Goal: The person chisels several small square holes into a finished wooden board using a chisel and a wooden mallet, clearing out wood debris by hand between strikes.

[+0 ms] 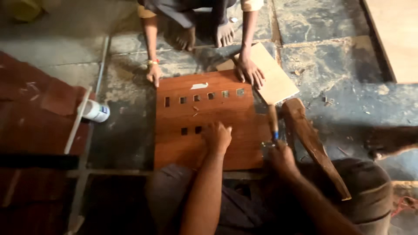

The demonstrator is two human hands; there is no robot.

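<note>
White glue bottle (pixel 96 111) lying on the floor (pixel 126 135), far left; red-brown board (pixel 204 117) with rows of square cut-outs flat at centre; left hand (pixel 217 137) pressing on it, fingers curled beside the near holes; right hand (pixel 282 157) fingers wrapped round a chisel (pixel 273 121) at the board's right edge; wooden mallet (pixel 313 143) just right; co-worker's hands (pixel 249 69) steadying the far edge.

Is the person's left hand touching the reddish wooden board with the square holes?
Touching. In the head view the left hand lies pressed on the wooden board, just right of the lower square holes, with no gap visible.
</note>
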